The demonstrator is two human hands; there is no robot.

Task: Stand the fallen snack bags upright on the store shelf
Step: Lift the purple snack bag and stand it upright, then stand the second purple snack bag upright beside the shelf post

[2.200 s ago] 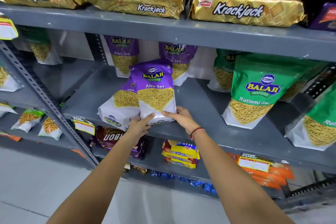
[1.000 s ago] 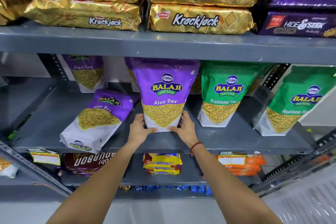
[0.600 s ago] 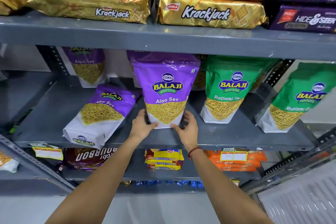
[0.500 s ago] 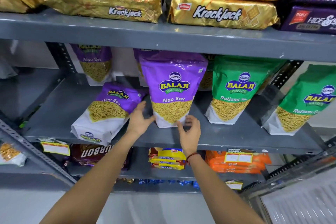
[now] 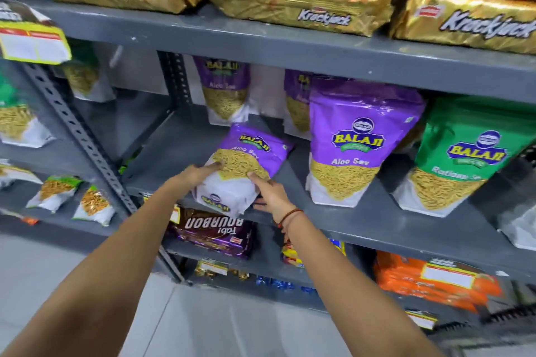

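A purple Balaji Aloo Sev bag [image 5: 251, 153] lies tilted on its back near the front edge of the grey middle shelf [image 5: 362, 220]. My left hand [image 5: 195, 174] holds its left side. On the bag's right side is my right hand [image 5: 271, 193], thumb on top and fingers under the lower corner. To the right, another purple Aloo Sev bag [image 5: 356, 142] stands upright, free of both hands. A green Ratlami Sev bag [image 5: 461, 162] stands upright beside it.
Two more purple bags [image 5: 224, 90] stand at the back of the shelf. Gold Krackjack packs [image 5: 304, 6] fill the shelf above. Bourbon biscuit packs [image 5: 214, 232] and orange packs [image 5: 429, 278] lie on the shelf below. A slotted grey upright [image 5: 78, 130] stands at the left.
Both hands let go of the upright purple bag and moved left onto the fallen purple bag. The view swung left with them.
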